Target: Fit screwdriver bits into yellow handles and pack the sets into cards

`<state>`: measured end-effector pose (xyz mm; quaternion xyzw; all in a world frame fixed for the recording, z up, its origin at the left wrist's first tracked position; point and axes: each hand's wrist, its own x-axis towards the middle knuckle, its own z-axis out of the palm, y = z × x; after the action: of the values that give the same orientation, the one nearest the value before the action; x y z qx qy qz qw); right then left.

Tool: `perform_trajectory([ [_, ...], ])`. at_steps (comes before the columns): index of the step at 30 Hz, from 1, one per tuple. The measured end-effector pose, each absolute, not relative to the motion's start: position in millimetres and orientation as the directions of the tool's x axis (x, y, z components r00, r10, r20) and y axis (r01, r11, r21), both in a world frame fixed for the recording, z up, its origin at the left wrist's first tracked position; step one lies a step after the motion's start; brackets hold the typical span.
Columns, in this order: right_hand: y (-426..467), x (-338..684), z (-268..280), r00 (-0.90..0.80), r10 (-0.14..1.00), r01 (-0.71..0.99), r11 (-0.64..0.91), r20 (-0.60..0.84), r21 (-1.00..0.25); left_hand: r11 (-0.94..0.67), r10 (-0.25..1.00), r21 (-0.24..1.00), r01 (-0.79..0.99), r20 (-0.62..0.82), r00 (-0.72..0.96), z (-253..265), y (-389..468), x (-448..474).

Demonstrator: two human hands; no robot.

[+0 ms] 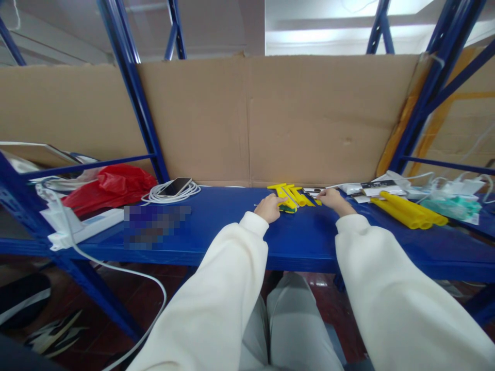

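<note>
Left hand [269, 208] at yellow pieces [297, 196] — right hand [333, 200] beside them.

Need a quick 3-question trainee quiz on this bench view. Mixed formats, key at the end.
1. What lies on the coiled white cable?
A) a glossy red plastic bag
B) a flat, dark-screened phone
C) a brown cardboard sheet

2. True or false: the long yellow cylindrical tubes lie to the right of that cable coil.

3. Which of the person's two grips is nearer the short yellow-and-green tool handle?

Key: 1. B. 2. True. 3. The left grip.
</note>
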<state>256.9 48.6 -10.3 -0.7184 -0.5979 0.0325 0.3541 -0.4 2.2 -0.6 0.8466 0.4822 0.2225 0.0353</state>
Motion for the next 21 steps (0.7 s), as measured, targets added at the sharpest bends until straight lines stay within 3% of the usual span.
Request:
perform_trajectory([
  [4,38,222,1,0.046,0.892,0.682,0.300,0.449,-0.667,-0.523,0.824,0.199,0.829,0.365,0.433,0,2,1],
  [8,36,197,-4,-0.093,0.811,0.599,0.509,0.578,-0.618,-0.527,0.806,0.123,0.841,0.387,0.448,0,2,2],
  [21,48,193,-14,-0.233,0.741,0.623,0.611,0.629,-0.489,-0.565,0.778,0.111,0.818,0.404,0.482,-2,2,6],
])
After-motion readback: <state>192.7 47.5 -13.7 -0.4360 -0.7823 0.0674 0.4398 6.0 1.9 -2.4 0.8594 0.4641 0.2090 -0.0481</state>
